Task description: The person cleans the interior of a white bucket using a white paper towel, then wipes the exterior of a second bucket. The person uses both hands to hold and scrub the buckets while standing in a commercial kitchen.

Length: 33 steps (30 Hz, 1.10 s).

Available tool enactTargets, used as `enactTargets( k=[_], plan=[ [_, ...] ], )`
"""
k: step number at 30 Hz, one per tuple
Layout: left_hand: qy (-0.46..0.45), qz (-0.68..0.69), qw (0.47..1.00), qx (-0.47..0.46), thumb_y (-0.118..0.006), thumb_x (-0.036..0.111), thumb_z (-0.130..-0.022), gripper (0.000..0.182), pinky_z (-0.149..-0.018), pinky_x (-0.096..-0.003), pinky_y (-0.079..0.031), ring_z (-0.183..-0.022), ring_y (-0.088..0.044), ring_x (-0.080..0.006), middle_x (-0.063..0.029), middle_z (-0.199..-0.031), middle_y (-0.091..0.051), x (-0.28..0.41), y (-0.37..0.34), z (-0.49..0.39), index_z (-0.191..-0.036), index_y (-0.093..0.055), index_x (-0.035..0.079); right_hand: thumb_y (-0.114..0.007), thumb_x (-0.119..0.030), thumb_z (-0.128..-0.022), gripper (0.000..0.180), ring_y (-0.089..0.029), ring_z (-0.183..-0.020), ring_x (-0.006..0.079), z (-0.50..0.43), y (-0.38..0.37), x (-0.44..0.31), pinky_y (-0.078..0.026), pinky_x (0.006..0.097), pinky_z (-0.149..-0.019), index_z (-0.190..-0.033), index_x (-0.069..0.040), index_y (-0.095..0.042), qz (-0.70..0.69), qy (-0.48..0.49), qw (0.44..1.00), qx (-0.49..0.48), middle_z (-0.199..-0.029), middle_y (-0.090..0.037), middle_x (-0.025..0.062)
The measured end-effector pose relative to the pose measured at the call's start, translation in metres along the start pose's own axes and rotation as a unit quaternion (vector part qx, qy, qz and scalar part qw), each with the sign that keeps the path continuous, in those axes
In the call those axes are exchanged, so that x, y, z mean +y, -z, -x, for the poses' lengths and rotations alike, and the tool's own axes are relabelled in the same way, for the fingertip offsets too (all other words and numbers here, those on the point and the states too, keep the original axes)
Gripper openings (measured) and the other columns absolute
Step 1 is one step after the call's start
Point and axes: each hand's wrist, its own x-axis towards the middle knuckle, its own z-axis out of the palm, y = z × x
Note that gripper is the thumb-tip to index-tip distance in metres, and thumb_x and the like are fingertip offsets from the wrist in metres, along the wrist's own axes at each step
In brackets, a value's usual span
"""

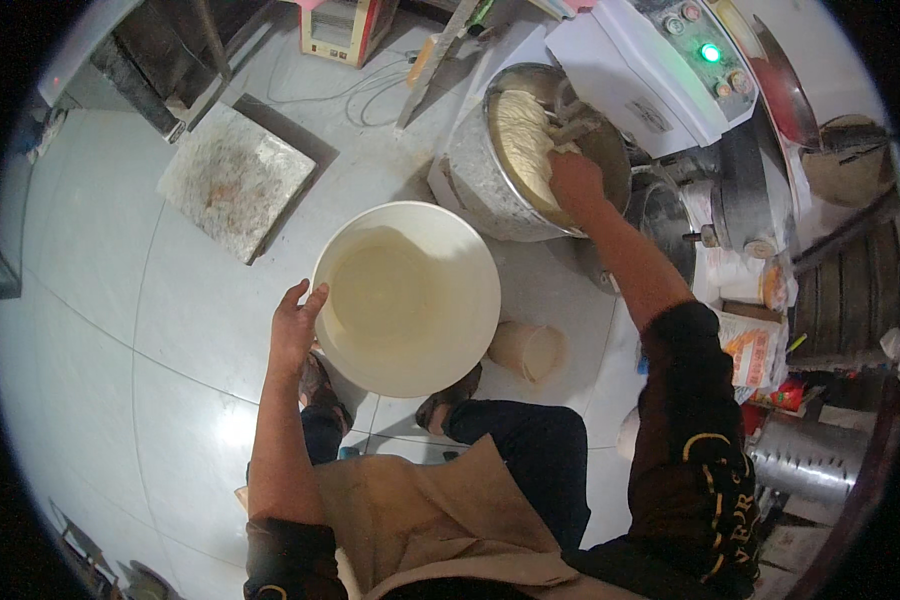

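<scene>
My left hand (pixel 295 324) grips the left rim of a large white plastic tub (pixel 401 300), thumb over the edge. The tub looks bare inside and is held in front of my legs. To the upper right is a dough mixer's metal bowl (pixel 469 169), with a mass of pale dough (pixel 521 139) along its left side. My right hand (pixel 576 187) reaches into this bowl and touches the dough at its right edge, beside the mixer's hook (pixel 574 127). The fingertips are partly hidden, so I cannot see whether they grip dough.
The mixer head (pixel 630 75) carries buttons and a lit green lamp (pixel 710 52). A translucent plastic pitcher (pixel 536 352) stands on the tiled floor near my foot. A floury square slab (pixel 232 180) lies at left. Packages (pixel 754 349) and a metal pot (pixel 814 457) line the right side.
</scene>
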Motion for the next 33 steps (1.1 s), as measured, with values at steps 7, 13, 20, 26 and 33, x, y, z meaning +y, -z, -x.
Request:
enactTargets(
  k=[7, 13, 20, 26, 33],
  plan=[
    [-0.008, 0.000, 1.000, -0.007, -0.071, 0.048, -0.090, 0.078, -0.058, -0.0316, -0.056, -0.078, -0.071, -0.0224, -0.0191, -0.097, -0.071, -0.005, 0.000, -0.001, -0.143, -0.047, -0.004, -0.058, -0.016, -0.088, 0.019, -0.070, -0.090, 0.0356, -0.002, 0.055, 0.009, -0.055, 0.0500, -0.078, -0.099, -0.008, -0.071, -0.055, 0.007, 0.990, 0.128, -0.093, -0.071, 0.0162],
    [0.001, -0.056, 0.998, -0.014, -0.065, 0.045, -0.093, 0.063, -0.072, -0.0406, -0.060, -0.092, -0.069, -0.0251, -0.0152, -0.110, -0.069, -0.003, 0.002, -0.005, -0.138, -0.054, 0.002, -0.064, -0.011, -0.084, 0.011, -0.072, -0.080, 0.0324, -0.004, 0.015, -0.027, -0.057, 0.0448, -0.064, -0.088, -0.006, -0.073, 0.083, 0.084, 0.993, -0.029, -0.087, -0.073, 0.0149],
    [0.015, -0.039, 0.999, -0.021, -0.065, 0.044, -0.093, 0.062, -0.072, -0.0406, -0.059, -0.092, -0.070, -0.0246, -0.0158, -0.108, -0.070, 0.002, 0.003, 0.002, -0.138, -0.055, 0.003, -0.063, -0.012, -0.085, 0.013, -0.074, -0.087, 0.0311, 0.004, 0.041, 0.011, -0.058, 0.0443, -0.071, -0.084, -0.006, -0.074, 0.082, -0.047, 0.991, -0.093, -0.090, -0.074, 0.0160],
    [0.003, -0.031, 0.999, -0.021, -0.066, 0.040, -0.094, 0.059, -0.076, -0.0425, -0.059, -0.093, -0.070, -0.0250, -0.0165, -0.109, -0.070, 0.005, 0.003, 0.003, -0.136, -0.056, 0.001, -0.060, -0.016, -0.087, 0.020, -0.072, -0.095, 0.0321, 0.007, 0.040, -0.013, -0.057, 0.0482, -0.078, -0.096, -0.005, -0.074, 0.117, 0.072, 0.970, -0.202, -0.098, -0.074, 0.0180],
    [0.025, -0.025, 0.999, -0.015, -0.067, 0.038, -0.094, 0.059, -0.079, -0.0418, -0.058, -0.094, -0.069, -0.0260, -0.0166, -0.111, -0.071, 0.008, 0.004, 0.004, -0.138, -0.055, 0.000, -0.055, -0.016, -0.089, 0.028, -0.070, -0.098, 0.0371, -0.015, 0.034, 0.056, -0.055, 0.0542, -0.080, -0.110, -0.003, -0.069, -0.046, -0.071, 0.996, 0.018, -0.100, -0.072, 0.0201]
  ],
)
